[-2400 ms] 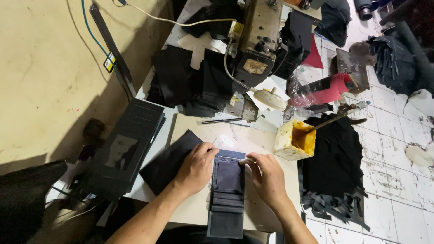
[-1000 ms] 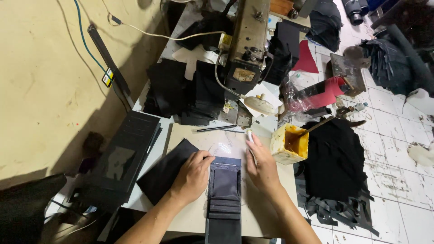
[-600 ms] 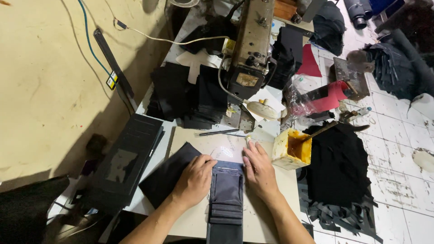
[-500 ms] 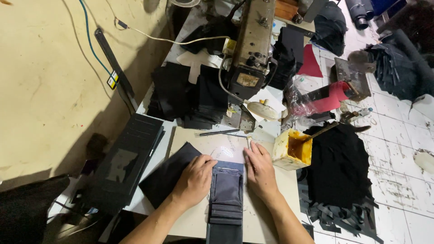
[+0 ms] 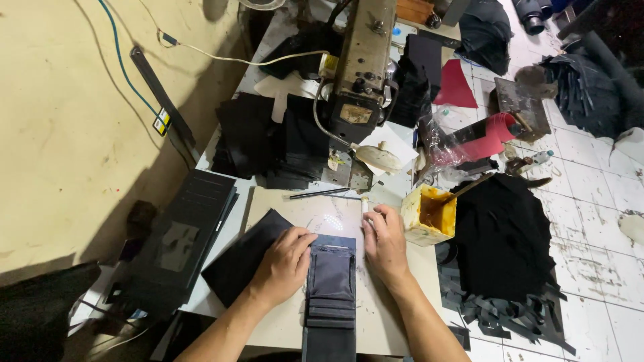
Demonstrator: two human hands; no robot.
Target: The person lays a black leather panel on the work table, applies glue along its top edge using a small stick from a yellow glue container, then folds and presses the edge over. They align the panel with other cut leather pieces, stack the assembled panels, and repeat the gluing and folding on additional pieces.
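A dark wallet panel with stacked card slots (image 5: pixel 331 287) lies flat on the pale work board (image 5: pixel 335 221). My left hand (image 5: pixel 285 263) presses its fingers on the panel's upper left edge and rests partly on a black leather sheet (image 5: pixel 236 263). On the panel's right side my right hand (image 5: pixel 384 243) lies with its palm down, and a thin white stick (image 5: pixel 365 204) shows between its fingertips.
A yellow glue tub (image 5: pixel 429 214) with a brush stands right of the board. Behind it are a sewing machine (image 5: pixel 361 74), stacks of black leather (image 5: pixel 268 137) and a red roll (image 5: pixel 484 136). Black scraps (image 5: pixel 503 248) cover the tiled floor at right. A dark stack (image 5: pixel 181 234) sits at left.
My right hand slid up from the panel's top edge toward the board's far side and came back beside the panel. The left hand stayed pressed on the panel.
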